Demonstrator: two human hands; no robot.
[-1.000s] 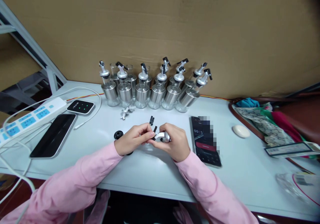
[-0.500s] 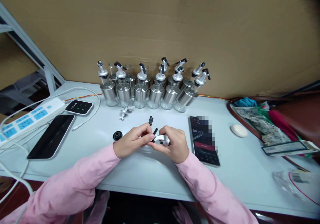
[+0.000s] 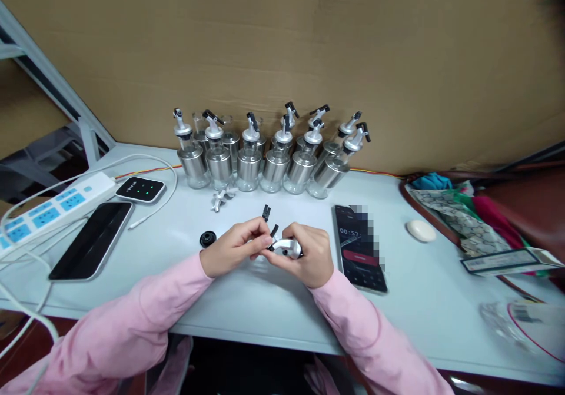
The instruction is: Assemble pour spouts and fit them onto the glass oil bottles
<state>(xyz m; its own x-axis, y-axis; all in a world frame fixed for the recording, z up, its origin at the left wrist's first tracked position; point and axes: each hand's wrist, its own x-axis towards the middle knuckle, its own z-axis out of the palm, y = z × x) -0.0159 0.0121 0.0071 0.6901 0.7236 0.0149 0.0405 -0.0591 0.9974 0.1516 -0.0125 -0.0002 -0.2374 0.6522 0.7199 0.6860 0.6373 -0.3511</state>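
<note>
In the head view my right hand (image 3: pixel 311 254) is closed around a silver pourer spout (image 3: pixel 289 246). My left hand (image 3: pixel 241 243) meets it at the spout's tip, with thumb and fingers pinching a small black lever (image 3: pixel 274 231) there. How the lever sits against the spout is partly hidden by my fingertips. Just beyond my hands lies another small black lever (image 3: pixel 266 211). A round black stopper (image 3: pixel 207 239) rests beside my left hand. Silver spout parts (image 3: pixel 224 197) lie farther back, before the bottles.
Several glass bottles with steel sleeves (image 3: pixel 249 162) stand along the cardboard wall, many topped with pourers. A phone (image 3: pixel 359 248) lies right of my hands, near a white oval object (image 3: pixel 421 231). At left are another phone (image 3: pixel 91 241), a power strip (image 3: pixel 53 209) and cables.
The silver spout has turned slightly in my right hand. My left hand keeps its pinch at the tip; everything on the table stays in place.
</note>
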